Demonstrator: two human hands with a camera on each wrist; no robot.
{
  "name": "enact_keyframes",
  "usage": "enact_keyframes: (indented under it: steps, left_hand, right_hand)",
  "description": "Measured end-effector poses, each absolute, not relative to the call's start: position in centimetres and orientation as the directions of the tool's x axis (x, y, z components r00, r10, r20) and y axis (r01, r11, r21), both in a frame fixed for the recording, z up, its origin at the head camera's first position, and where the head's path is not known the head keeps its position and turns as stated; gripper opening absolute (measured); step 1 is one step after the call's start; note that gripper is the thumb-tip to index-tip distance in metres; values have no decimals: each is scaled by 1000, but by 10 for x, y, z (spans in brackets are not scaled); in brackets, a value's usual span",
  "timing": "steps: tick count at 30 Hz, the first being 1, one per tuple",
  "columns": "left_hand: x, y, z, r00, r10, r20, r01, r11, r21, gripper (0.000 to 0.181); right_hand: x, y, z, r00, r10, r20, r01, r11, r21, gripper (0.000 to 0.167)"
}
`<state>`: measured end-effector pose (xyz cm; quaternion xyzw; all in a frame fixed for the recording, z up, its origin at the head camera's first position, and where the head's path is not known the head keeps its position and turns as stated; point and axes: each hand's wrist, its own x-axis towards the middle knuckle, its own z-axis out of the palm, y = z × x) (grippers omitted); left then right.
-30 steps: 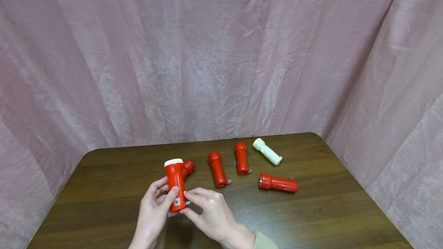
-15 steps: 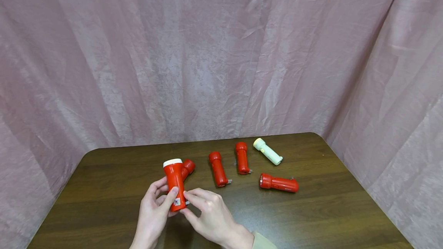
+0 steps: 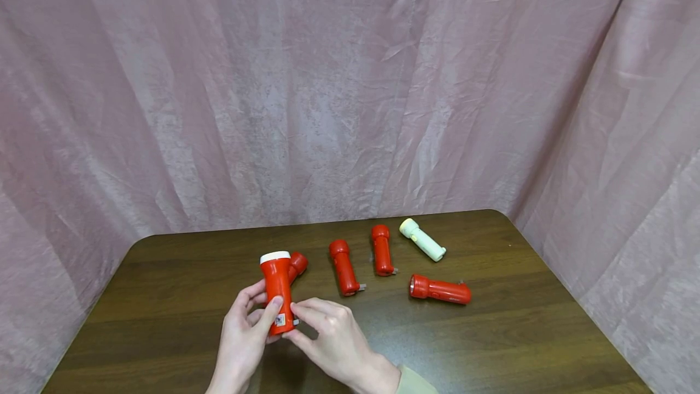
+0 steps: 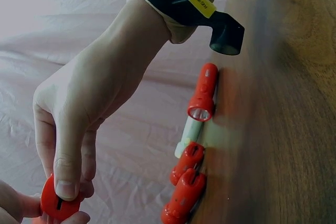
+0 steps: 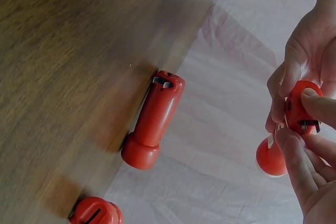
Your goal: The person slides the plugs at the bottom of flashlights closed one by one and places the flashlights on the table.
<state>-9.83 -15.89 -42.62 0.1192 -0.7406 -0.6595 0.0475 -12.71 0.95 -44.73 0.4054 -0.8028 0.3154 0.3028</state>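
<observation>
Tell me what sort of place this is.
Probably an indoor, makeshift tabletop workspace, perhaps set up for recording: a brown wood-grain table with a pinkish curtain hanging close behind it, and several flashlights lying spread on top.

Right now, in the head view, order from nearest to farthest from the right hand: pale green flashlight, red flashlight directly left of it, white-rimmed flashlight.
1. White-rimmed flashlight: left, touching.
2. Red flashlight: ahead, right.
3. Pale green flashlight: farther back, right.

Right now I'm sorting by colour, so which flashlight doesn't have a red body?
The pale green cylindrical plastic flashlight, lying behind the rightmost red flashlight; all others have red bodies.
</observation>
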Motion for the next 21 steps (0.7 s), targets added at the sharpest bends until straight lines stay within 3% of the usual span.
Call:
enact_keyframes:
  steps: [10, 16, 21]
  left_hand:
    - [-99, -158, -428, -968, -238, -83, -113, 112, 987, 59]
    - [-99, -157, -427, -965, -246, -86, -116, 111, 987, 58]
    - [-98, -157, -427, -964, -252, -84, -114, 108, 988, 58]
  right_hand:
    - [-126, 8, -448, -505, -441, 742, -827, 492, -271, 36]
    - [-128, 7, -449, -473, -437, 765, -839, 488, -240, 38]
    - [-127, 6, -448, -493, -432, 755, -833, 486, -266, 36]
